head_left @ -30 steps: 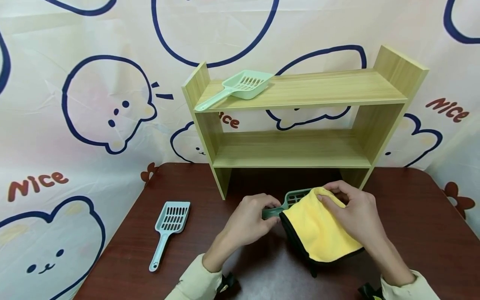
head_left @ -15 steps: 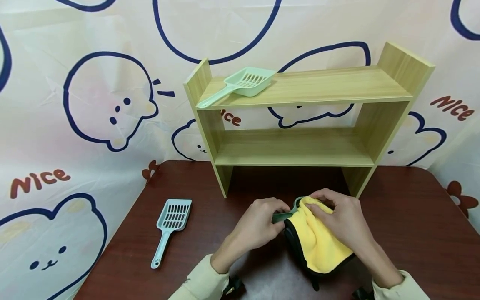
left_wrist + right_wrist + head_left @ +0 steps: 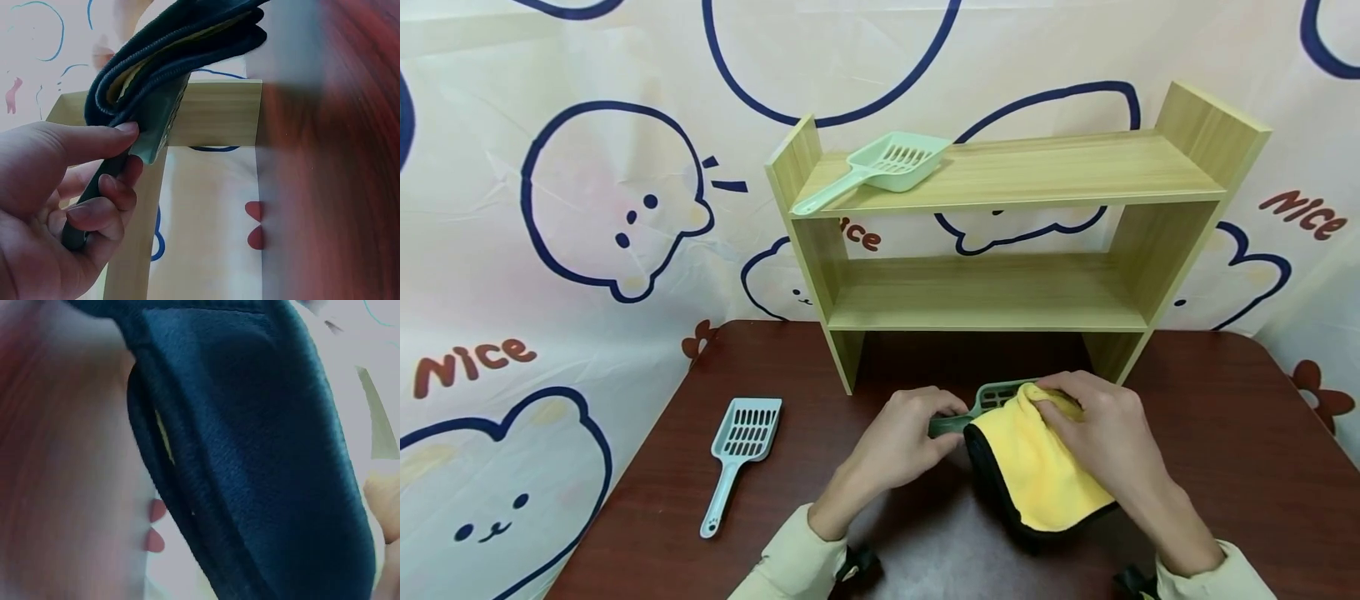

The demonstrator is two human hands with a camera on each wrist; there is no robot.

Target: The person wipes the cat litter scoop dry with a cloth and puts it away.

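One hand [image 3: 901, 435] gripping scoop [image 3: 974, 413], other hand [image 3: 1105, 429] pinching cloth [image 3: 1036, 467]

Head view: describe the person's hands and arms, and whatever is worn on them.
The left hand and right hand are bare, with no gloves or rings showing. The left sleeve and right sleeve are pale cream, look padded and stop short of the hands. A small black piece with a yellowish mark shows beside each sleeve; its use is unclear.

head — high, facing forward-down, farthest | 2 wrist views — close, rolled sideways | cloth [image 3: 1045, 471] shared by all 3
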